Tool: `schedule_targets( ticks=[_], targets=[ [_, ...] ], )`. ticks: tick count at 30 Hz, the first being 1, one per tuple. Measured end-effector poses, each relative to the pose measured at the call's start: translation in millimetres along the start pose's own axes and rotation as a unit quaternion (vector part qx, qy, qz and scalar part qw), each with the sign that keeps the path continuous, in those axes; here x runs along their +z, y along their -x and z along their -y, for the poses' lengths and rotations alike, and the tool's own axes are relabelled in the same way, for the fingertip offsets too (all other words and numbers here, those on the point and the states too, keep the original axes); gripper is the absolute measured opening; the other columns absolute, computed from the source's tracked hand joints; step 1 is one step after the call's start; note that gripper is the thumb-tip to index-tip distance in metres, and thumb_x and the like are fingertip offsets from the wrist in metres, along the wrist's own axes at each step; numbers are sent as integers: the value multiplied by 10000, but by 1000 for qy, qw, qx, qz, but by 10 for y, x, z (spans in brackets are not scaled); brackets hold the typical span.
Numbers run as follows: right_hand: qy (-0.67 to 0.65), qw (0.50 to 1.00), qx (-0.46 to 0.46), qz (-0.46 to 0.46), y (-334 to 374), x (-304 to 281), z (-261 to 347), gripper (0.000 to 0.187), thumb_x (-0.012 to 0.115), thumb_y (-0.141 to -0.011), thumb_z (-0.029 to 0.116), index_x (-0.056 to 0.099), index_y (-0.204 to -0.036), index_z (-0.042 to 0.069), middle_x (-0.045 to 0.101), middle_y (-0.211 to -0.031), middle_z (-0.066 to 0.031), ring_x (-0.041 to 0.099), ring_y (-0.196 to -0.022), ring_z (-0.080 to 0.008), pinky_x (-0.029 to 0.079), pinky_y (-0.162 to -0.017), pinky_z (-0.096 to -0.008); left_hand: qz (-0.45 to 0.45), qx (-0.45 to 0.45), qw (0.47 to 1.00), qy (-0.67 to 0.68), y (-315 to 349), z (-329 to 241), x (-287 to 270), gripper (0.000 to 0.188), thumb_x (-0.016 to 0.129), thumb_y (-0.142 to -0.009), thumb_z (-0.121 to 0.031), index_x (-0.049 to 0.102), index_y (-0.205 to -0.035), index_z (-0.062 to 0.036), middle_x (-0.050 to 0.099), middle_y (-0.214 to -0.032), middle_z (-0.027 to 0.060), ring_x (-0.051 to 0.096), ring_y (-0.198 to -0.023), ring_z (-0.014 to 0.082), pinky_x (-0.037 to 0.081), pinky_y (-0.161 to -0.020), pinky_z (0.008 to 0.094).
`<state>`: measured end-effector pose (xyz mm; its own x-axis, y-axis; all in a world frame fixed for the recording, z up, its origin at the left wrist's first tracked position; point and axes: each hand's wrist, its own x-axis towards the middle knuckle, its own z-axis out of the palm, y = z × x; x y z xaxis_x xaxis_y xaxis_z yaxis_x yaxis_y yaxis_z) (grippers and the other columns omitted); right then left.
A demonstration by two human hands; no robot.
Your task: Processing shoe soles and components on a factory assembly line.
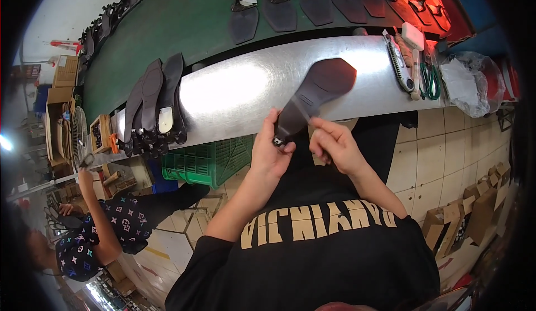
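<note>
Over the metal worktop, my left hand [271,150] is closed around the narrow end of a dark brown sandal sole [329,79], where a small strap fitting shows. The wide end of the sole points away to the right. My right hand [335,145] is pinched at the sole's near right edge. A thin, blurred pale sliver shows between its fingertips and the sole, too smeared to name. Left of my hands, a pile of dark sandals [151,87] lies on the worktop's left end, straps toward me.
Sandals stand in a row on the green conveyor belt [190,15], the rightmost under red light. A utility knife [397,65], green-handled tool [430,81] and plastic bag [472,84] lie at the right. Below the worktop is a green crate [209,163]. A co-worker [106,227] sits at left.
</note>
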<state>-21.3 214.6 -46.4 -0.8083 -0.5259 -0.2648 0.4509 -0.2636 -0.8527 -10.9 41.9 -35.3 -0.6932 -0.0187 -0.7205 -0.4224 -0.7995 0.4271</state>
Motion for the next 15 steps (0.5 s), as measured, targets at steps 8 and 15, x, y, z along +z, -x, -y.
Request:
schedule_targets(
  ticks=[8,15],
  targets=[
    [-77,988,125,39,110,267,-66,601,526,-974,99,260,-1512,100,551,-675,-17,441,-512,-52,330,-449,-183,-14,363,912,-193,-99,38,-104,646,403,-1017,-524,638,-738,9,660,-691,75,582,-602,108,458,-587,229],
    [-228,966,95,76,93,73,22,257,511,-973,174,607,-1098,-29,540,-625,-42,440,-457,-91,339,-413,-217,20,425,856,-293,-1,-123,-66,818,220,-989,-655,603,-692,4,653,-681,95,575,-620,139,466,-648,242]
  ],
)
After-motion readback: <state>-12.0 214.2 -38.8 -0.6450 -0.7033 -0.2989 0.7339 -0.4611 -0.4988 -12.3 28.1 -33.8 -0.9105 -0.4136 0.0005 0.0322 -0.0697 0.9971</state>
